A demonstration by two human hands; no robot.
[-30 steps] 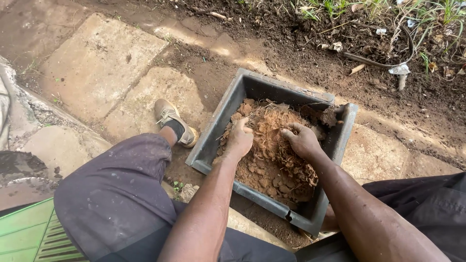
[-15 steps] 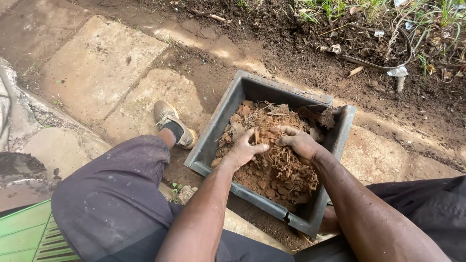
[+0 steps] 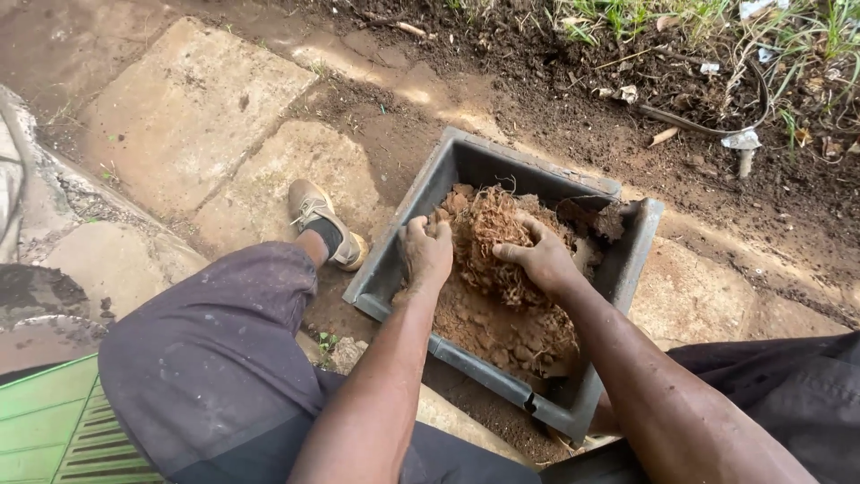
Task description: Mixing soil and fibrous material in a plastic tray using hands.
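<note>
— Grey plastic, one rectangular planter tray (image 3: 466,161), sitting on the bare ground between my knees. That is the only container I count.

— What's inside it?

— One heap of reddish-brown soil (image 3: 488,323), and on top of it one clump of pale stringy roots (image 3: 493,242) tangled with earth. The clump sits toward the far half of the tray.

— And your hands?

— Two, both down in the tray. My left hand (image 3: 426,251) is curled with fingers bent in, pressing against the left side of the clump; whether it has actually closed on any roots I cannot tell. My right hand (image 3: 537,260) is spread partly open, fingers laid on the right side of the clump, cupping it rather than clenching it.

— So the clump is between them?

— Yes, touched from both sides.

— Anything else around?

— One tan shoe (image 3: 315,211) on my left foot, just beside the tray's left wall. Three paving slabs (image 3: 188,108) I can count at left on the ground, dark earth (image 3: 555,90) behind the tray, and one green slatted thing (image 3: 63,421) at the lower left corner.
</note>
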